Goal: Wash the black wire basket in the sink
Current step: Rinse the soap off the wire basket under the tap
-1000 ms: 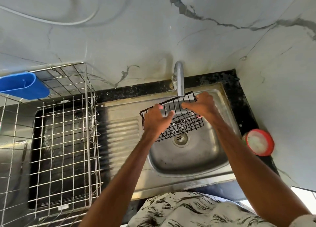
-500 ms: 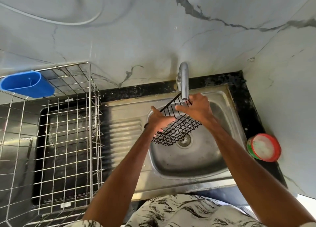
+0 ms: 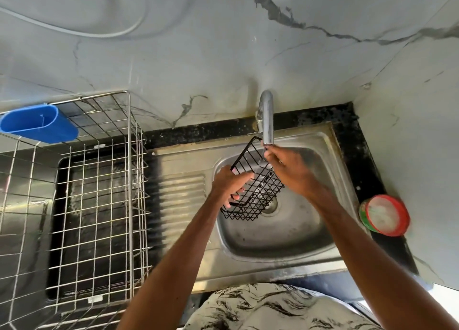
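Both hands gripping black wire basket (image 3: 255, 188) over sink (image 3: 285, 232): left hand (image 3: 229, 184) at 9 o'clock edge, right hand (image 3: 289, 168) at 1 o'clock. Basket now tilting steeper than moment ago, rim rising under tap (image 3: 267, 120); rinsing continuing.

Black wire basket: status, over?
Both hands, left and right, gripping the black wire basket. Basket tilted under the tap, over the sink drain. Nothing in the way.

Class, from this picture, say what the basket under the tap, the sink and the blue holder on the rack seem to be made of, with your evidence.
Small black wire basket: thin metal wire, probably coated matte black. Steel sink basin: likely stainless steel, brushed grey with dull reflections. Blue oval holder: apparently plastic, uniform colour with smooth moulded walls.
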